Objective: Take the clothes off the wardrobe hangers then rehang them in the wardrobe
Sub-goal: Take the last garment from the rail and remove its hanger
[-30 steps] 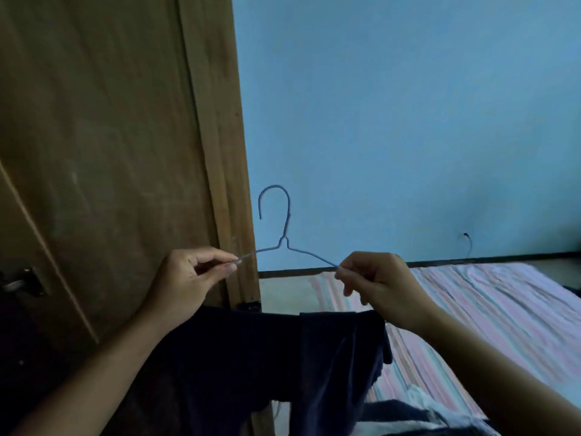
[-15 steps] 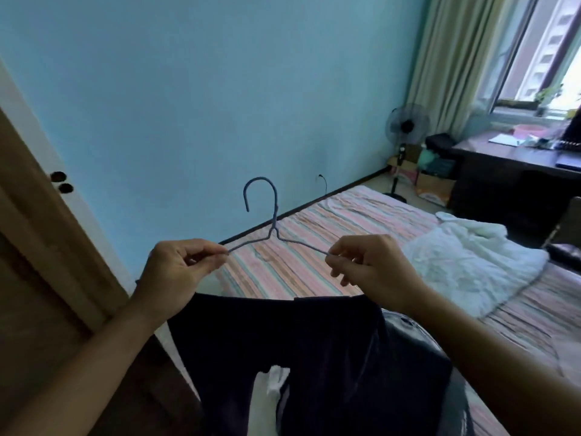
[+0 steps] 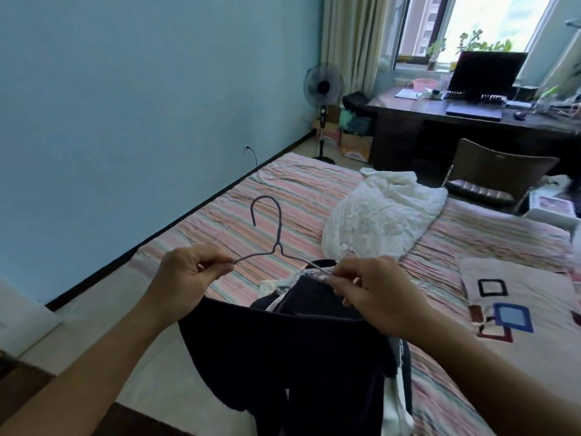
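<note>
With both the left hand [image 3: 185, 272] and right hand [image 3: 374, 291] pinching the wire hanger [image 3: 276, 243], the draped dark garment [image 3: 283, 357] may slide off if it tilts.

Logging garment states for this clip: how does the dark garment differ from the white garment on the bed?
The dark garment hangs from the wire hanger, which the left hand and right hand pinch at its ends; the white garment lies loose on the striped bed. The dark one drapes flat, the white one is crumpled in a heap. Both are out of the wardrobe.
</note>
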